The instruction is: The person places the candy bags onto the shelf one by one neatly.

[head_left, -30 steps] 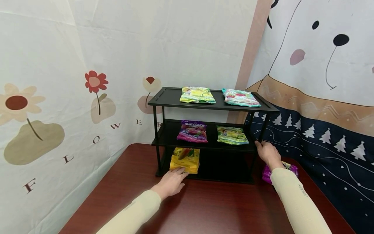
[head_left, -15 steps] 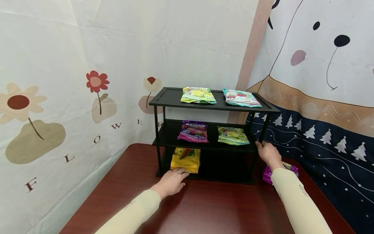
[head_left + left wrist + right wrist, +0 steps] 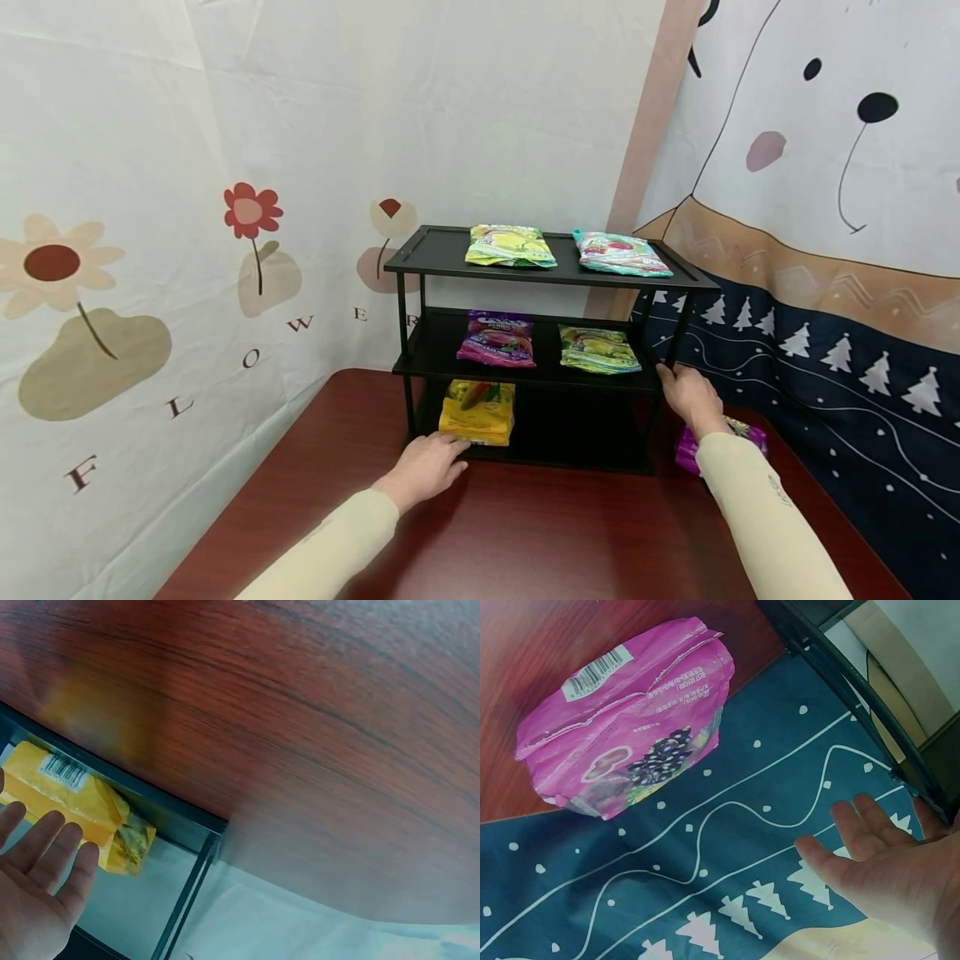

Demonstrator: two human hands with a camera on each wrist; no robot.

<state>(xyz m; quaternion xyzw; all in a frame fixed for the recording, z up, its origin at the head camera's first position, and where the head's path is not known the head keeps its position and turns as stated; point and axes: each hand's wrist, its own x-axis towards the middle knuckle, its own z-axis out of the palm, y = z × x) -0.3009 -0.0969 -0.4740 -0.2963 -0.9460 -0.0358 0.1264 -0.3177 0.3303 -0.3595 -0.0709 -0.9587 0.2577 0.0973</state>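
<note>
A black three-tier rack (image 3: pixel 465 379) stands on the table. On its bottom shelf, at the left, lies a yellow candy bag (image 3: pixel 480 417) with a mango picture. My left hand (image 3: pixel 426 468) is at that bag's lower front corner, palm down. In the left wrist view its fingers (image 3: pixel 46 851) are spread nearly straight in front of the yellow bag (image 3: pixel 67 787). My right hand (image 3: pixel 690 396) is at the rack's right front post, its fingertips against the frame. The right wrist view shows its fingers (image 3: pixel 870 829) extended beside the black frame (image 3: pixel 922 776).
A purple candy bag (image 3: pixel 495 340) and a green one (image 3: pixel 598 348) lie on the middle shelf. The top carries a yellow-green bag (image 3: pixel 510 247) and a teal-white bag (image 3: pixel 621 253). Another purple bag (image 3: pixel 630 724) with a grape picture sits on the table (image 3: pixel 540 533), right of the rack.
My left hand has slid a little to the left along the front of the yellow bag. The right hand stays at the post, and the bags look the same.
</note>
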